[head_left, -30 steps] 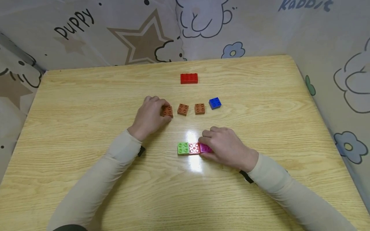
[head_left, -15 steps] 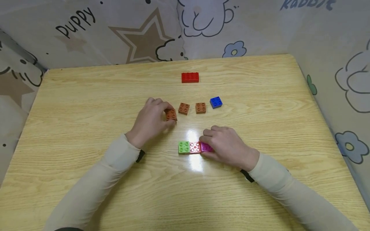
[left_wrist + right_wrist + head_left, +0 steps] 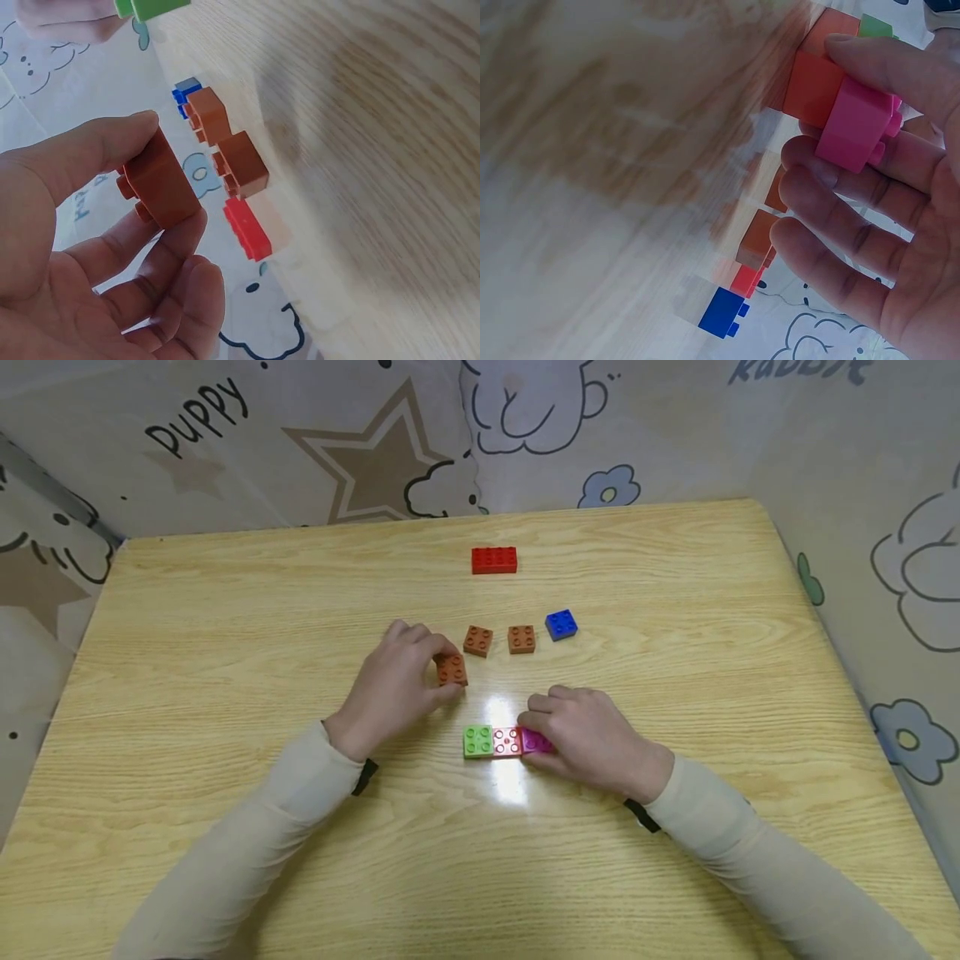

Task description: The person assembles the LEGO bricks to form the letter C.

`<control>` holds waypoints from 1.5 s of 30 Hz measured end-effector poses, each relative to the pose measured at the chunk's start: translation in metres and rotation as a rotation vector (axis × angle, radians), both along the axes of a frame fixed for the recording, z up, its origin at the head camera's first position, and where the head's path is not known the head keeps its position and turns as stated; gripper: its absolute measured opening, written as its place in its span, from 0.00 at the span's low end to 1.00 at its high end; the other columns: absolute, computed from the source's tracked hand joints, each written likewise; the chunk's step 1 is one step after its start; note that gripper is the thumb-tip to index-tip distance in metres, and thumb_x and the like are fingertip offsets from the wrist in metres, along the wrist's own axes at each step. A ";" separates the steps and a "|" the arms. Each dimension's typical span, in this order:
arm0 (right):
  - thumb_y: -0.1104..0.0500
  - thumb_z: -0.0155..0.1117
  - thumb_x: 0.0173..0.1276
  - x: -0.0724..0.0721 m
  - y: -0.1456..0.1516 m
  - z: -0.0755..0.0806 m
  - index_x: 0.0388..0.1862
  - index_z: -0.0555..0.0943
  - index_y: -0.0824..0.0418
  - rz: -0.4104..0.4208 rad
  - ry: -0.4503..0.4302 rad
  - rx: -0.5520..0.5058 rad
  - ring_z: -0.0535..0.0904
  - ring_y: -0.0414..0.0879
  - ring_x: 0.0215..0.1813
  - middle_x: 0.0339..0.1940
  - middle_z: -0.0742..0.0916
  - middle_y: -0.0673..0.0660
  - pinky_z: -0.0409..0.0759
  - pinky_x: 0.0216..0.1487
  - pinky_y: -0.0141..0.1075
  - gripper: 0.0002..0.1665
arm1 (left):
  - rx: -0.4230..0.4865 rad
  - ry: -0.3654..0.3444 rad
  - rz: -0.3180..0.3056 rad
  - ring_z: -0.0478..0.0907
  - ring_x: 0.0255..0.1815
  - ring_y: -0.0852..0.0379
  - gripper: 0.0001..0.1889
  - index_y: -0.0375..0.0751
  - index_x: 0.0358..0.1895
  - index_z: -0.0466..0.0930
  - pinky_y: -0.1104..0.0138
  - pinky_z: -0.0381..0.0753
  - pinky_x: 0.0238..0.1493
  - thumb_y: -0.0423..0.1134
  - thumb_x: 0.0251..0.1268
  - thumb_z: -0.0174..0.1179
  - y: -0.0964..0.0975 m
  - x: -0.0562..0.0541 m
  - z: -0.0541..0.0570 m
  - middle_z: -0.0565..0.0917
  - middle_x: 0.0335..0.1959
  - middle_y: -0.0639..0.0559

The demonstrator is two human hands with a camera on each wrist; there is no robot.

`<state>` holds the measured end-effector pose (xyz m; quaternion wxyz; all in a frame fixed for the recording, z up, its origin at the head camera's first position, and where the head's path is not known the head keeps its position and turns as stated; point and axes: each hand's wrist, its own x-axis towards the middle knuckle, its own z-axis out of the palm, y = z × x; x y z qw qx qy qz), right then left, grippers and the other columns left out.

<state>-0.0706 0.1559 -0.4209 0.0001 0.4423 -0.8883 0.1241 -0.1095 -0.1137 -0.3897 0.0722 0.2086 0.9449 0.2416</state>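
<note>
My left hand (image 3: 397, 681) pinches a brown 2x2 toy brick (image 3: 452, 670) between thumb and fingers; the left wrist view shows its studs facing the wall. Nearer the front, my right hand (image 3: 588, 742) grips a magenta brick (image 3: 534, 741) at the right end of a joined row. A bright green brick (image 3: 477, 741) forms the left end, and a red, glare-washed part (image 3: 507, 741) lies between them. In the right wrist view, the magenta brick (image 3: 856, 124) sits on red-orange bricks (image 3: 814, 86). Fingers hide part of the magenta brick in the head view.
Two more brown bricks (image 3: 477, 641) stand loose just beyond the left hand, with a blue brick (image 3: 561, 624) to their right. A longer red brick (image 3: 494, 560) lies near the back edge of the wooden table (image 3: 225, 602). Patterned cloth walls surround the back and sides.
My left hand has drawn the brown brick toward me and to the right, out of line with the other brown ones. The right hand stays on the magenta brick.
</note>
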 end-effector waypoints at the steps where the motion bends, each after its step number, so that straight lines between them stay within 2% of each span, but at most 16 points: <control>1: 0.49 0.85 0.65 0.000 0.000 0.000 0.44 0.91 0.63 0.000 -0.001 -0.001 0.81 0.48 0.35 0.35 0.87 0.52 0.85 0.36 0.42 0.20 | 0.000 0.000 -0.004 0.75 0.56 0.41 0.23 0.32 0.58 0.88 0.51 0.76 0.59 0.41 0.65 0.81 0.000 0.001 0.001 0.87 0.53 0.40; 15: 0.48 0.85 0.64 0.001 0.000 0.000 0.45 0.91 0.63 0.000 0.003 0.002 0.82 0.49 0.36 0.37 0.88 0.53 0.86 0.38 0.44 0.22 | 0.012 -0.018 -0.044 0.75 0.55 0.43 0.24 0.33 0.58 0.87 0.51 0.78 0.58 0.40 0.62 0.82 0.005 0.015 0.006 0.87 0.50 0.43; 22: 0.48 0.85 0.64 0.000 0.000 -0.001 0.46 0.91 0.64 -0.001 0.001 0.001 0.82 0.49 0.36 0.37 0.88 0.53 0.86 0.38 0.43 0.22 | 0.022 -0.003 -0.067 0.75 0.53 0.45 0.23 0.34 0.56 0.88 0.53 0.78 0.56 0.41 0.62 0.82 0.007 0.021 0.008 0.86 0.46 0.46; 31: 0.48 0.85 0.65 0.000 0.001 -0.001 0.46 0.91 0.64 -0.006 -0.010 -0.003 0.82 0.49 0.36 0.37 0.88 0.54 0.86 0.37 0.44 0.22 | 0.036 0.008 -0.104 0.76 0.52 0.45 0.23 0.34 0.54 0.88 0.53 0.78 0.56 0.42 0.61 0.83 0.010 0.029 0.009 0.87 0.47 0.45; 36: 0.48 0.85 0.65 0.000 0.001 -0.002 0.46 0.91 0.64 -0.010 -0.013 -0.007 0.82 0.49 0.36 0.37 0.87 0.54 0.86 0.37 0.44 0.22 | 0.039 0.012 -0.136 0.76 0.52 0.46 0.22 0.35 0.53 0.88 0.54 0.79 0.54 0.42 0.60 0.83 0.013 0.032 0.009 0.87 0.47 0.46; 45: 0.49 0.84 0.65 -0.001 0.001 -0.002 0.45 0.91 0.64 -0.004 -0.020 -0.015 0.81 0.49 0.35 0.36 0.87 0.53 0.86 0.37 0.44 0.21 | 0.023 0.001 -0.158 0.75 0.50 0.49 0.19 0.39 0.50 0.89 0.56 0.80 0.52 0.42 0.60 0.83 0.016 0.036 0.010 0.87 0.46 0.49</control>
